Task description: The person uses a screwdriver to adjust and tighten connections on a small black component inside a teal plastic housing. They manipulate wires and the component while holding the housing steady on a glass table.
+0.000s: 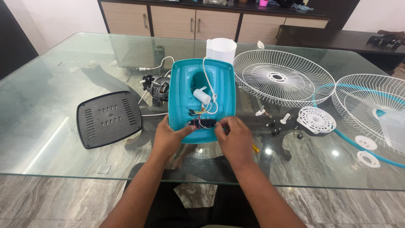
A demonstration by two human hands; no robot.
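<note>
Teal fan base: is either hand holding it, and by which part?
Both hands, left hand and right hand, grip the teal fan base at its near edge, fingers on the small black switch board.

1. The fan base shell (201,84) at frame centre is teal.
2. The slotted cover plate (108,118), left of centre, is black.
3. The two wire fan guards (283,77), at the right, are white.
4. The floor (316,202) under the glass is grey-veined marble.

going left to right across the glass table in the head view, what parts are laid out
black vented cover → motor → teal base shell, held by the left hand and right hand → first white wire guard → round white hub plate → second white wire guard
</note>
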